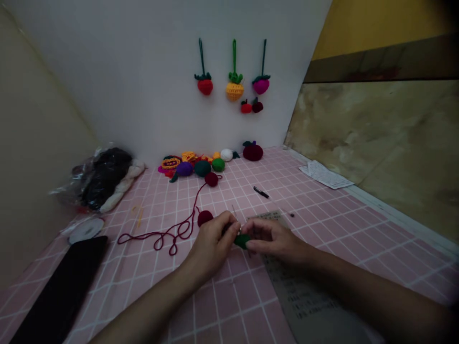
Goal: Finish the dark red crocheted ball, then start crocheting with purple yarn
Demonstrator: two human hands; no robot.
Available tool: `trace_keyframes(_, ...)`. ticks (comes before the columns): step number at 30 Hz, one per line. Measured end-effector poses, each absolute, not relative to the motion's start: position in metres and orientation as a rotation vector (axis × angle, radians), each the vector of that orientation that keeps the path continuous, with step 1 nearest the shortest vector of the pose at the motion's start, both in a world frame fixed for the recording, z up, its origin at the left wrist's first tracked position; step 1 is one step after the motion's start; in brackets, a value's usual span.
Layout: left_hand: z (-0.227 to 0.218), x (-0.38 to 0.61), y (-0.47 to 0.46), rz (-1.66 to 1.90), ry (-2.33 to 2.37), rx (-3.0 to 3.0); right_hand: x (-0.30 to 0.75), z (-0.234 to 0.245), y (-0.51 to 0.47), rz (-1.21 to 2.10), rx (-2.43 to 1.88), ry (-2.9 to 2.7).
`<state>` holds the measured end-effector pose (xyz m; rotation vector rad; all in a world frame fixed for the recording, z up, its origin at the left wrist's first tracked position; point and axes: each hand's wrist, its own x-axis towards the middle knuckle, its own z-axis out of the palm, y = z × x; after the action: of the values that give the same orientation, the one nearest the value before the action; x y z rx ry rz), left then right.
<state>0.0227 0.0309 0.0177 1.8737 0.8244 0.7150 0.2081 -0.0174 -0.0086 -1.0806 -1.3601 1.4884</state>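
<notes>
Over the pink checked tabletop, my left hand (217,236) and my right hand (272,240) meet with their fingertips almost together. Between them is a small dark green crocheted piece (241,241), pinched by both hands and partly covered by the fingers. A thin pale rod (233,209) sticks up beyond my left fingers; whether it is a hook or a needle is too small to tell. Just past my left hand lies a dark red crocheted ball (205,218). Its dark red yarn (182,228) runs in loose loops to the left. Under my right forearm is a sheet with handwriting (304,296).
Yarn balls, including a purple one (184,168) and a green one (218,165), cluster by the wall. A black pen (261,192) lies ahead, papers (326,174) to the right. At left are a plastic bag (107,177) and a black flat object (60,291). Crocheted fruits (234,91) hang above.
</notes>
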Motion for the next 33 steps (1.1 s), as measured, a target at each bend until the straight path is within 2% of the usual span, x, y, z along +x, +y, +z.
trace_keyframes(5, 0.013, 0.026, 0.031, 0.568, 0.786, 1.376, 0.208, -0.007, -0.020, 1.532, -0.946, -1.277)
trace_keyframes(8, 0.011, 0.028, 0.029, 0.534, 0.727, 1.289, 0.210, -0.009, -0.019, 1.458, -0.920, -1.277)
trace_keyframes(26, 0.001, 0.034, 0.029, 0.461, 0.852, 1.461, 0.205, -0.005, -0.028, 0.364, -1.340, -1.869)
trace_keyframes(33, -0.003, 0.031, 0.026, 0.606, 0.944, 1.709, 0.204, -0.009, -0.028, 0.288, -1.369, -1.956)
